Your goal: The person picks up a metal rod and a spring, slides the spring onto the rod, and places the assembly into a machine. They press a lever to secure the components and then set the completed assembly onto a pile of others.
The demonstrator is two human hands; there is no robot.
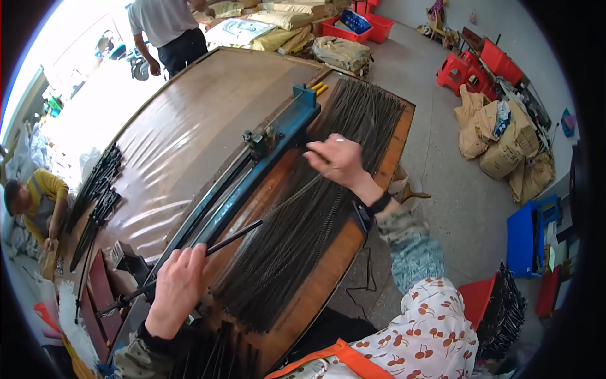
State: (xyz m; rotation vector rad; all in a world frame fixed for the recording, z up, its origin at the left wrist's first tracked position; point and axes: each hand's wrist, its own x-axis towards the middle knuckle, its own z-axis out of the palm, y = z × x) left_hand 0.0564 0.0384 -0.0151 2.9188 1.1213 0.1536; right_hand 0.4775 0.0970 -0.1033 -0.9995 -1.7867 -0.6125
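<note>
Sleeve (420,319) behind it, my right hand (338,161) curls above strands (303,252) likely laid for reach, pinching what I cannot tell, while my left hand (178,284) grips a rod (233,237) slanting out rightward, apparently to steady it.

cannot make out any words or numbers; can see only blurred, unreadable print on a white-and-blue sack (242,31) at the back.

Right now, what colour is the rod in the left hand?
The rod is black, best seen in the head view.
</note>
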